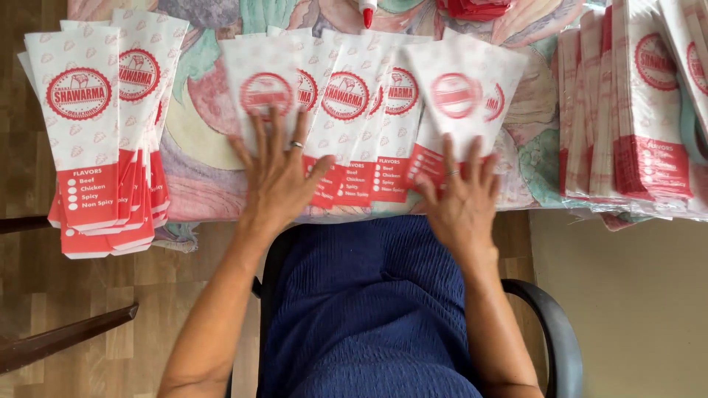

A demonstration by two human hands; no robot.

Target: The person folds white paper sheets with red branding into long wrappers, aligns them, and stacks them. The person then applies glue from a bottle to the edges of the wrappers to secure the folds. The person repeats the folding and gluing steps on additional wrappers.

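— Start with the hands. What is the left hand (pixel 276 173) doing?

— It lies flat, palm down, fingers spread wide, pressing on the white and red paper sleeves (pixel 346 118) fanned out along the near edge of the table. It grips nothing; the fingertips rest on the leftmost sleeve of the fan. There is a ring on one finger.

— And the right hand (pixel 461 199)?

— Much the same: open and flat, fingers a little closer together than the left, laid on the lower red end of the rightmost sleeves in that fan. It also wears a ring and closes on nothing.

— Where do those sleeves sit, exactly?

— Between the two hands and just beyond them, overlapping one another in a row, each with a round red emblem near the top and a red band at the bottom. They lie on a flowered tablecloth (pixel 199 147), right in front of the person's lap.

— What lies further out?

— To the left, well apart from the fan, a stacked pile of the same sleeves (pixel 96 133) overhangs the table edge. To the right, wrapped bundles of sleeves (pixel 634 110) stand in clear plastic. At the far edge a red-tipped bottle (pixel 367 11) pokes into view. The person sits in a black armchair (pixel 553 332), in a blue dress (pixel 369 309), over a wooden floor (pixel 74 295).
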